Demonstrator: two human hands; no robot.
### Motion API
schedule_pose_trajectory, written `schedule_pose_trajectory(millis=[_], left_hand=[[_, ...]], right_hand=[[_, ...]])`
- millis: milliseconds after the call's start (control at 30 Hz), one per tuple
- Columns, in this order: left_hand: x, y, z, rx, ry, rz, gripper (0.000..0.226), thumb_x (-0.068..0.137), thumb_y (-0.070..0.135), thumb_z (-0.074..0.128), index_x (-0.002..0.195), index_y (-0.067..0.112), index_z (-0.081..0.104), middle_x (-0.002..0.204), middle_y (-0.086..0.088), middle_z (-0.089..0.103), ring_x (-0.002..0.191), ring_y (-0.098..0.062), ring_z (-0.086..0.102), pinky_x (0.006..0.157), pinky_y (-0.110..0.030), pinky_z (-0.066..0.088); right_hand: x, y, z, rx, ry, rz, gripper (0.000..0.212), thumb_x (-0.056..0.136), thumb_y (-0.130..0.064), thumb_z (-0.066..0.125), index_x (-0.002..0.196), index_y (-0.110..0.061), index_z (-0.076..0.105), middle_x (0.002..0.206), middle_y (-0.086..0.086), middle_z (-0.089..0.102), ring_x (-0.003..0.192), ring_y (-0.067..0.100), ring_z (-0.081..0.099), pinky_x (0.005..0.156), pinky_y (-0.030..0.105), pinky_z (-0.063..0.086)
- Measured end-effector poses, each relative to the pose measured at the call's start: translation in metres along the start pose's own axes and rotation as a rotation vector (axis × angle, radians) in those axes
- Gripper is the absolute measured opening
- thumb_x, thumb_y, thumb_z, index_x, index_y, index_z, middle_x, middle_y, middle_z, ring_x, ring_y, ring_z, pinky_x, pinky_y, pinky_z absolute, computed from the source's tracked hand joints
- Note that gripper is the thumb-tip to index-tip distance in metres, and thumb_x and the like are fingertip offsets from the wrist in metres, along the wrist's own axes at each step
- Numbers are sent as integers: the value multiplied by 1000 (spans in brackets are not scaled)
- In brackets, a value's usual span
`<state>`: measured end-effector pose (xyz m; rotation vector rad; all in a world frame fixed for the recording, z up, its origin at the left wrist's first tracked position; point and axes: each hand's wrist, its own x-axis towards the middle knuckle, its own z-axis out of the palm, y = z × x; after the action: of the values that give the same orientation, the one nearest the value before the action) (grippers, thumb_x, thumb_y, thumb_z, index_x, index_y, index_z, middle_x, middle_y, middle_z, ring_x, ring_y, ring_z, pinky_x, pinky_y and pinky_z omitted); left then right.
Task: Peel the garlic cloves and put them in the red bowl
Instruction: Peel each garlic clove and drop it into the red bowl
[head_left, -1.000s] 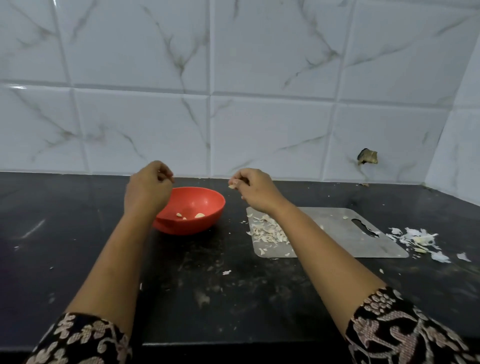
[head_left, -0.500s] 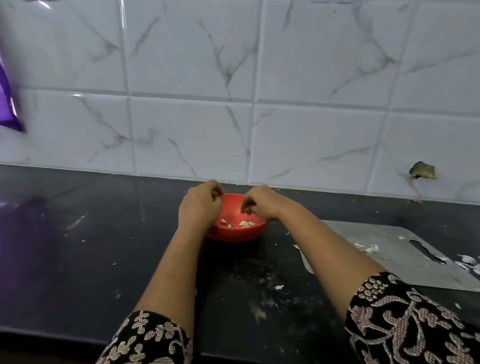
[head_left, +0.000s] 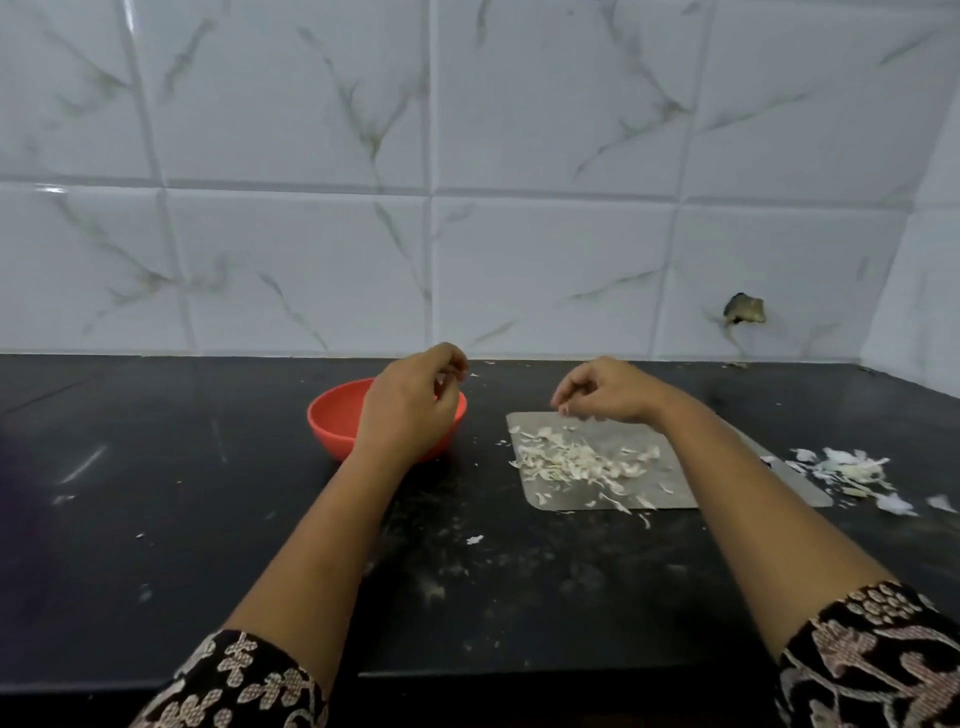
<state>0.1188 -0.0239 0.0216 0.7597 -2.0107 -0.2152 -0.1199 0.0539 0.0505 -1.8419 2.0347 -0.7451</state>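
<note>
**Q:** What did the head view show?

**A:** A black table (head_left: 156, 519) stood against a white marbled tile wall (head_left: 519, 156). A person's two bare forearms, in patterned sleeves (head_left: 878, 654), reached towards 12 o'clock.

**Q:** Where was the red bowl?

**A:** The red bowl (head_left: 332, 421) stood on the table, left of centre. The left grip (head_left: 410, 410) hovered directly over it and hid most of its inside. Any garlic cloves in it could not be seen.

**Q:** How was that grip held?

**A:** Its fingers were curled, with the tips close to the thumb, near the bowl's 1 o'clock edge. Whether they pinched anything could not be told.

**Q:** And the other one?

**A:** The right grip (head_left: 608, 389) hung at 3 o'clock from the bowl, well apart from it. It was above the far left corner of a steel cutting board (head_left: 618, 434). Its fingertips (head_left: 563, 408) were gathered and pointed down. Whether they held a scrap could not be told.

**Q:** What lay beneath it?

**A:** A loose heap of garlic peels (head_left: 571, 462) lay on the board, at 6 o'clock from the fingertips. More peels (head_left: 841, 470) lay on the table at the board's 3 o'clock.
</note>
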Motion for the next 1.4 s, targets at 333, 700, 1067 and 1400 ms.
schedule_pose_trajectory(millis=[333,700,1067,1400], left_hand=[[8,51,76,54,-682,-16,15,84,10,64,88,24,67,99,1,71,94,-12,64,90,-27,50],[8,43,108,-5,-538,-27,29,84,-2,58,99,19,70,97,6,70,83,-5,59,80,-17,46],[3,50,109,-228,-309,-30,7,93,24,62,93,18,66,81,9,69,74,-6,63,76,-30,54],[0,48,101,-171,-276,-51,25,101,34,45,89,16,57,74,7,69,61,-1,55,63,-30,46]], right_hand=[[-20,35,1,-196,-261,99,19,84,-8,72,96,-23,72,80,-6,63,69,4,61,61,14,49],[-16,59,-3,209,-89,72,28,87,7,63,85,-18,74,77,0,72,73,11,65,68,25,53],[-19,47,11,511,190,-81,9,88,-6,70,96,-7,71,77,8,74,73,13,71,79,30,59],[-21,35,26,730,203,-140,12,89,-4,66,100,-5,72,84,9,73,71,7,68,74,21,56]])
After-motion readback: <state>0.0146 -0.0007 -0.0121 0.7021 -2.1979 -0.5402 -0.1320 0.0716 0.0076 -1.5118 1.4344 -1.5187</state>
